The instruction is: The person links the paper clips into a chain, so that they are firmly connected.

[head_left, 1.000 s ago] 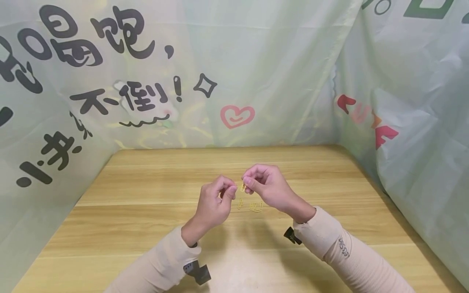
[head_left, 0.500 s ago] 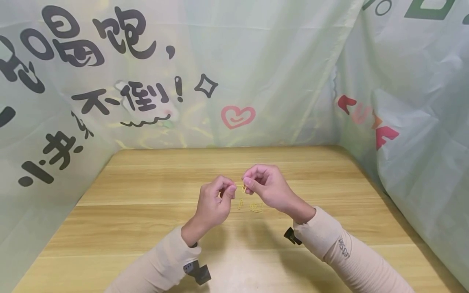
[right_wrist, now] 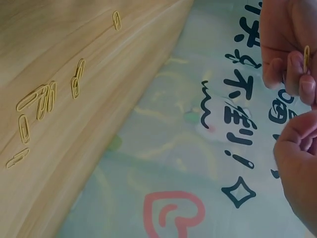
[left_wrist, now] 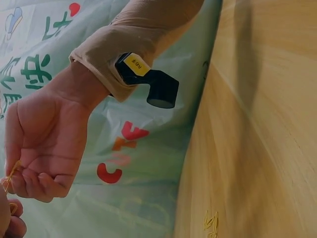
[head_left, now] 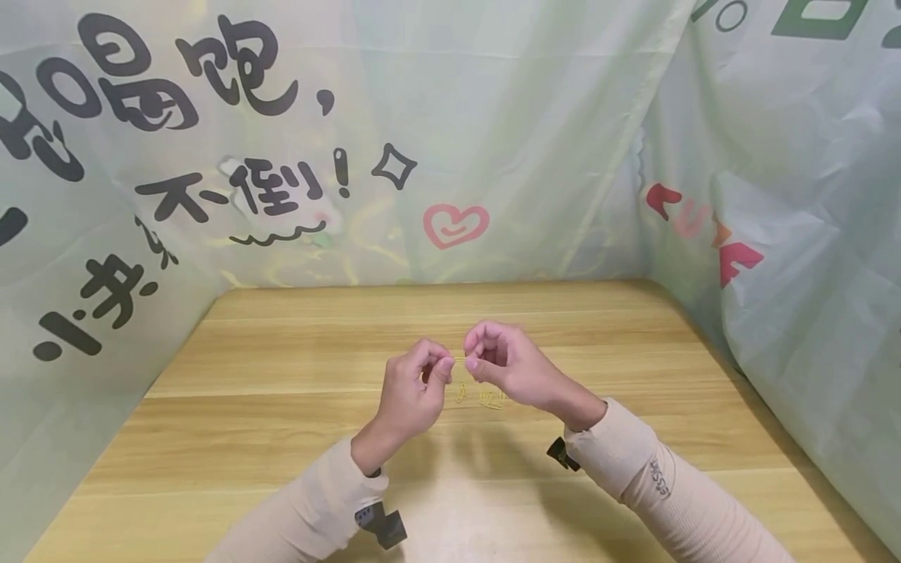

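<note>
Head view: my left hand (head_left: 414,387) pinches a slim yellow wire paperclip (head_left: 458,359) above the pale wood-grain table (head_left: 281,438), my right hand (head_left: 517,369) gripping its other end. Left wrist: yellow wire (left_wrist: 15,170) glints at my right fingertips. Right wrist: loose yellow paperclips (right_wrist: 46,101) lie scattered on the wood.

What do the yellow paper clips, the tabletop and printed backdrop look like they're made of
Paper clips: probably metal wire, coated or plain, slightly shiny; thin bent loops. Tabletop: wood or laminate, satin; grain bands, soft glare. Backdrop: thin fabric or plastic sheeting, faint sheen; creased folds.
</note>
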Tool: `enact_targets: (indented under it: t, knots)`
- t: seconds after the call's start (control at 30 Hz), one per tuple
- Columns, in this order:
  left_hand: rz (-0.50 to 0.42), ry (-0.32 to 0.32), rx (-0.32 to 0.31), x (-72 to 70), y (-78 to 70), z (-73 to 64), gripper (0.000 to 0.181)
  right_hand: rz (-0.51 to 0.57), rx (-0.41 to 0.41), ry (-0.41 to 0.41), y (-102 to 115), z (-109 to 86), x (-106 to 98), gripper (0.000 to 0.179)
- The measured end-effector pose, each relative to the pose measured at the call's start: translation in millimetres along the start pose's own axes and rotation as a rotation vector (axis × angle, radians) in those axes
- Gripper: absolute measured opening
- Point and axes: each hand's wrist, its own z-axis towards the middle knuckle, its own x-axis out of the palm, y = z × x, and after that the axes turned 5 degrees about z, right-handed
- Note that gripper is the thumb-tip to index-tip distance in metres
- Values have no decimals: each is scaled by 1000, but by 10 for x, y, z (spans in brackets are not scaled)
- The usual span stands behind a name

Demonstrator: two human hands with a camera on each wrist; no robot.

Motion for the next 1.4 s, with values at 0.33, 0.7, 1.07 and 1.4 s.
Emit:
enact_targets:
  t: [0.33,0.7,1.07,1.4]
  knots:
    - [-35,188,-143,-99,23,-14,8,-128,-7,-68,9,19,-90,7]
    - [-2,368,-271,-92,-19,-9,14,-169,-15,-38,-12,35,-78,18]
    - [-159,355,-460,-141,-73,25,12,-713,163,51,-563,66,-465,14]
    - [-397,369,-570,-153,-162,31,14,-946,357,218,-1114,-19,-566,21]
